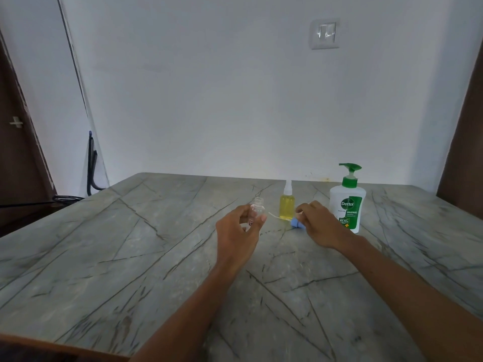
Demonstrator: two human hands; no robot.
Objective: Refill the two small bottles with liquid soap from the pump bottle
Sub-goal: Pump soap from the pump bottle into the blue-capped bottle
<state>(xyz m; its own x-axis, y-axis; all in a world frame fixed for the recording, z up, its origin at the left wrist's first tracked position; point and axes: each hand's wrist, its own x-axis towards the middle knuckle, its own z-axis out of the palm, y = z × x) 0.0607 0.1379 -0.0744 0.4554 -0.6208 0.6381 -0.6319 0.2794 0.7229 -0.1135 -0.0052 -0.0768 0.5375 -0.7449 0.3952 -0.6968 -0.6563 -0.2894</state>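
Note:
My left hand (239,228) grips a small clear bottle (256,209), upright, uncapped and empty-looking. Right behind it stands a second small bottle (286,206) filled with yellow liquid, its white spray cap on. My right hand (320,224) rests on the table, holding a blue spray cap (297,223) whose thin white tube points left toward the clear bottle. A white pump bottle (346,205) with a green pump and green label stands just behind my right hand.
A grey veined stone table (156,257) fills the view, its far edge against a white wall. Black chair legs (91,165) stand off the table's left far corner. Dark wooden doors flank both sides.

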